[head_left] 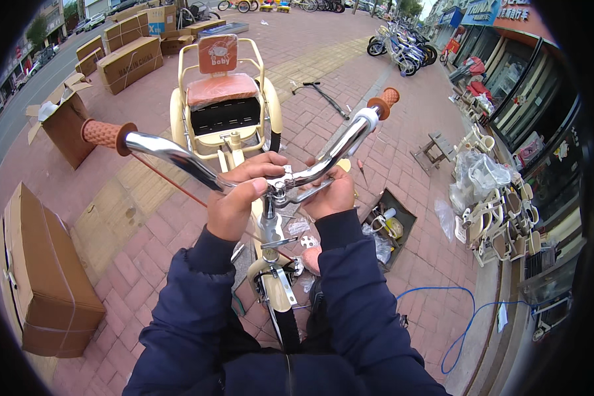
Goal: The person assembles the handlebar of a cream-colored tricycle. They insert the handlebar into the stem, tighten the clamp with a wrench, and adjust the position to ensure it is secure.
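A cream tricycle (264, 228) stands before me, its front wheel (286, 327) between my legs. Its chrome handlebar (171, 157) has brown grips at both ends. My left hand (234, 208) is closed around the bar's middle, thumb beside the stem clamp (279, 191). On the other side of the clamp, my right hand (335, 195) pinches a slim silver wrench (308, 192) that reaches to the clamp; its fingertips are partly hidden. Behind the bar is the rear seat (222, 91), with a red-brown cushion and backrest in clear plastic.
An open black box (402, 231) with tools and bags lies to the right. Cartons (53, 284) stand on the left. Farther right are a small stool (434, 152), a heap of cream parts (498, 221) and a blue hose (472, 310). A hand pump (327, 99) lies beyond the bar.
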`<action>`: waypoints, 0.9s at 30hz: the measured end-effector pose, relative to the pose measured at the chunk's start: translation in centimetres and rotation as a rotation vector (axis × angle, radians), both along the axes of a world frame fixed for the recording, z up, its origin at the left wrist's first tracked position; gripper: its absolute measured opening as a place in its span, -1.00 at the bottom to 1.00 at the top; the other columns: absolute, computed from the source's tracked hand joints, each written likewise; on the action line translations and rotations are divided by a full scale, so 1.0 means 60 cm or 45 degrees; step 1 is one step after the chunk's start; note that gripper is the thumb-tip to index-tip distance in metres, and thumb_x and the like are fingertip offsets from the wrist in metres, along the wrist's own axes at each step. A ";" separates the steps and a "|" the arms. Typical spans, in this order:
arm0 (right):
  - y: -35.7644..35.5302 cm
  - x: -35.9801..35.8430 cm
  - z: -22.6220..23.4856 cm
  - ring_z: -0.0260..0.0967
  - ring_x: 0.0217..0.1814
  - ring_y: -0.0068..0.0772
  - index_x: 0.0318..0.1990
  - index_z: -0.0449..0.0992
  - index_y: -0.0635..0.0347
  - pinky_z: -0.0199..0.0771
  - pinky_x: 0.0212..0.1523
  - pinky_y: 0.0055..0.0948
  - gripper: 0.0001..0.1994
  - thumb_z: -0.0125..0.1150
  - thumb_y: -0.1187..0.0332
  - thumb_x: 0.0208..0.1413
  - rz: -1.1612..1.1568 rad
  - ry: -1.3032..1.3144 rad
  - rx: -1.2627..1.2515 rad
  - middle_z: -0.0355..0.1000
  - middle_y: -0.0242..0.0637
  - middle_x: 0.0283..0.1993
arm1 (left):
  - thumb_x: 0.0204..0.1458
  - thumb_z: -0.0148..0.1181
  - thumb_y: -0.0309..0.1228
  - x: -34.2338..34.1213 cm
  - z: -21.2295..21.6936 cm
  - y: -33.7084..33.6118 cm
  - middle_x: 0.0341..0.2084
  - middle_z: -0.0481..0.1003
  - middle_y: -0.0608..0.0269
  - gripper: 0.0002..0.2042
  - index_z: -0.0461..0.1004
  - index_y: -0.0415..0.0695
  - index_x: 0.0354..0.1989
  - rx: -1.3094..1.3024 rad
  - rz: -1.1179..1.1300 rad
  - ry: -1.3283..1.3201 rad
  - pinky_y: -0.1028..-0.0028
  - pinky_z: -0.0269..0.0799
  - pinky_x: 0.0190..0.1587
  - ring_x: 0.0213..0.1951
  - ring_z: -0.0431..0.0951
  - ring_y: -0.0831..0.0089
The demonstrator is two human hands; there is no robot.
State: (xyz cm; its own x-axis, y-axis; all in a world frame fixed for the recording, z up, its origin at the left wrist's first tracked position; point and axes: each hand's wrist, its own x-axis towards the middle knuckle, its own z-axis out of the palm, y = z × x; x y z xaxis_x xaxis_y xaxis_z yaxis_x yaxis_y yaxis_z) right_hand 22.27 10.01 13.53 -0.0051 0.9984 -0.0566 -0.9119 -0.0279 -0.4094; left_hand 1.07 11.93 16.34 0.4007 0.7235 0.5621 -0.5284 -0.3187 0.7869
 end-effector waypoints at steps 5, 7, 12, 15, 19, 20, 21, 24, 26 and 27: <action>-0.039 0.042 0.016 0.44 -0.33 -0.33 -0.05 0.51 0.21 0.49 -0.29 -0.34 -0.72 -0.14 0.34 0.30 -0.280 -0.085 -0.039 0.57 -0.26 -0.28 | 0.06 0.01 -0.42 0.000 0.007 0.017 0.04 0.54 -0.08 -0.62 0.59 -0.46 -0.09 -0.037 -0.042 0.019 0.32 0.33 0.22 0.09 0.51 0.23; -0.069 0.072 0.027 0.38 -0.44 -0.46 -0.04 0.50 0.21 0.34 -0.47 -0.47 -0.73 -0.12 0.32 0.32 -0.181 -0.250 0.095 0.56 -0.29 -0.32 | 0.05 -0.01 -0.44 -0.002 0.011 0.024 0.04 0.55 -0.09 -0.62 0.59 -0.48 -0.11 -0.048 -0.070 -0.004 0.36 0.37 0.19 0.04 0.54 0.24; -0.146 0.087 0.055 0.25 -0.65 -0.56 -0.04 0.50 0.23 0.08 -0.70 -0.58 -0.71 -0.13 0.26 0.40 -0.125 -0.525 0.116 0.57 -0.25 -0.37 | 0.07 -0.05 -0.46 -0.019 0.036 0.030 0.04 0.55 -0.04 -0.64 0.59 -0.44 -0.10 -0.306 -0.053 -0.109 0.31 0.48 0.13 -0.01 0.58 0.24; -0.158 0.066 0.075 0.25 -0.66 -0.57 -0.06 0.50 0.28 0.08 -0.72 -0.62 -0.70 -0.11 0.24 0.42 -0.177 -0.665 0.124 0.56 -0.22 -0.36 | 0.14 -0.03 -0.40 -0.038 0.050 0.034 0.11 0.53 0.01 -0.65 0.60 -0.35 -0.07 -0.287 0.011 -0.046 0.34 0.50 0.08 -0.01 0.58 0.31; -0.151 0.035 0.084 0.29 -0.64 -0.58 -0.07 0.49 0.34 0.10 -0.73 -0.65 -0.68 -0.08 0.23 0.43 -0.253 -0.873 0.083 0.55 -0.16 -0.35 | 0.12 -0.08 -0.47 -0.055 0.037 0.021 0.08 0.55 0.04 -0.65 0.59 -0.38 -0.07 -0.490 -0.003 -0.041 0.38 0.54 0.02 -0.05 0.60 0.35; -0.148 0.027 0.082 0.31 -0.61 -0.60 -0.06 0.49 0.35 0.10 -0.73 -0.67 -0.66 -0.05 0.20 0.43 -0.276 -0.942 0.054 0.54 -0.15 -0.30 | 0.14 -0.09 -0.48 -0.060 0.037 0.025 0.07 0.56 0.03 -0.66 0.58 -0.36 -0.06 -0.479 0.023 -0.023 0.36 0.56 0.02 -0.05 0.61 0.34; -0.145 0.020 0.082 0.32 -0.59 -0.61 -0.04 0.48 0.36 0.11 -0.73 -0.68 -0.65 -0.07 0.19 0.44 -0.257 -0.981 0.038 0.55 -0.15 -0.26 | 0.15 -0.10 -0.48 -0.062 0.033 0.026 0.06 0.57 0.03 -0.66 0.58 -0.36 -0.06 -0.510 0.025 -0.046 0.36 0.56 0.01 -0.06 0.62 0.34; -0.131 0.000 0.085 0.34 -0.56 -0.64 0.12 0.40 0.40 0.10 -0.73 -0.71 -0.53 -0.03 0.07 0.44 -0.243 -1.094 0.004 0.54 -0.09 -0.08 | 0.20 -0.12 -0.46 -0.060 0.025 0.031 0.08 0.56 -0.08 -0.67 0.58 -0.34 -0.09 -0.513 0.068 -0.075 0.32 0.60 -0.02 -0.08 0.64 0.28; -0.111 -0.013 0.090 0.33 -0.56 -0.65 0.18 0.34 0.41 0.08 -0.73 -0.72 -0.44 0.02 -0.01 0.40 -0.249 -1.062 -0.012 0.51 -0.06 -0.02 | 0.20 -0.11 -0.47 -0.055 0.023 0.032 0.08 0.56 -0.07 -0.69 0.58 -0.33 -0.11 -0.532 0.089 -0.091 0.33 0.60 -0.03 -0.09 0.64 0.28; -0.097 -0.019 0.093 0.32 -0.57 -0.65 0.22 0.31 0.41 0.08 -0.72 -0.73 -0.39 0.05 -0.05 0.38 -0.256 -1.045 0.015 0.50 -0.04 0.01 | 0.20 -0.12 -0.47 -0.053 0.022 0.031 0.07 0.56 -0.07 -0.69 0.58 -0.33 -0.11 -0.547 0.086 -0.098 0.34 0.60 -0.04 -0.09 0.64 0.28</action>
